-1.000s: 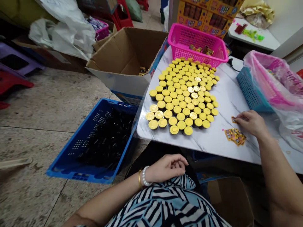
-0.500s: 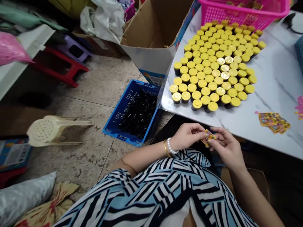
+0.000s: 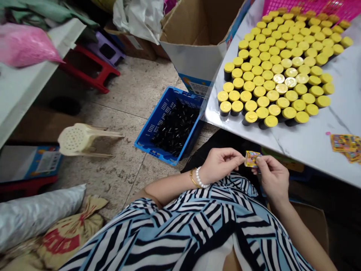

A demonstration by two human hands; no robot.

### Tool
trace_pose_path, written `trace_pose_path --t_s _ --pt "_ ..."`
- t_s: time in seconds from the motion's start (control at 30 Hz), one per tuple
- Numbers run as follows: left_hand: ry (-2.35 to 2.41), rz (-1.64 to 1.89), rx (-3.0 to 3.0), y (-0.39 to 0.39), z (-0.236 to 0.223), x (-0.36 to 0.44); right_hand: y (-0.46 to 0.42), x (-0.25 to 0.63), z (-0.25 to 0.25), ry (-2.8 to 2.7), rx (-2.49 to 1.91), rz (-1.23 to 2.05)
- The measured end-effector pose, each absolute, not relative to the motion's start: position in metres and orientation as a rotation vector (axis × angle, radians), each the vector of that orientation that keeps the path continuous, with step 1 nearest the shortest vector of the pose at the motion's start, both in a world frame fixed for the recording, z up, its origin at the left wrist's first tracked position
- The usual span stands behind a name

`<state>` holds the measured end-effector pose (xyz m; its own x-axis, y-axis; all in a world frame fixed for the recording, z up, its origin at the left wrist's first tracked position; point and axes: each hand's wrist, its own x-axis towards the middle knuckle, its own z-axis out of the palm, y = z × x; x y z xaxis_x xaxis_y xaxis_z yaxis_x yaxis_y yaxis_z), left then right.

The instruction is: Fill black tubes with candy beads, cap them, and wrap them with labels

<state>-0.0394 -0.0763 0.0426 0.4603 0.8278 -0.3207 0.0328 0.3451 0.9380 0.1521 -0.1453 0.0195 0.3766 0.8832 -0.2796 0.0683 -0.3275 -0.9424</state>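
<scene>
A small yellow label with a colourful print (image 3: 252,158) is stretched between my two hands, just in front of the table's near edge. My left hand (image 3: 221,164), with a pearl bracelet at its wrist, pinches the label's left end. On the other end, my right hand (image 3: 272,175) has its thumb over the print and its fingers curled behind. A small pile of similar printed labels (image 3: 342,144) lies on the table to the right. Many black tubs with yellow lids (image 3: 270,96) stand upright in a dense group beyond my hands.
A blue crate (image 3: 141,141) of small black pieces (image 3: 179,130) sits on the floor left of the white marbled table (image 3: 345,113). Behind it stands an open cardboard box (image 3: 194,56). A pink basket (image 3: 310,7) is at the back; a cream stool (image 3: 75,140) is at left.
The label has turned from tilted to nearly level, its printed face now more visible. My hands have drawn slightly apart on it. The whole view has shifted, so the table sits further right.
</scene>
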Motion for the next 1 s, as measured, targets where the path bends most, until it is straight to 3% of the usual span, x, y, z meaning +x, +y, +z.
trace_pose_path --t_s 0.37,0.6,0.77,0.83,0.93,1.0 --pt "0.995 0.84 1.208 -0.071 0.028 -0.033 -0.144 0.139 0.01 -1.37 -1.549 0.571" --pt "0.998 0.521 0.824 -0.062 0.02 -0.037 -0.137 0.153 0.021 -1.568 -1.54 0.533" --pt "0.949 0.436 0.661 -0.057 0.019 -0.03 -0.106 0.216 0.055 -1.489 -1.792 -0.172" --pt "0.895 0.373 0.656 -0.055 0.02 -0.027 -0.095 0.232 0.066 -1.486 -1.847 -0.297" --pt "0.842 0.353 0.738 -0.052 0.02 -0.026 -0.096 0.229 0.07 -1.447 -1.853 -0.271" --pt "0.813 0.384 0.937 -0.052 0.019 -0.028 -0.108 0.213 0.064 -1.462 -1.826 -0.08"
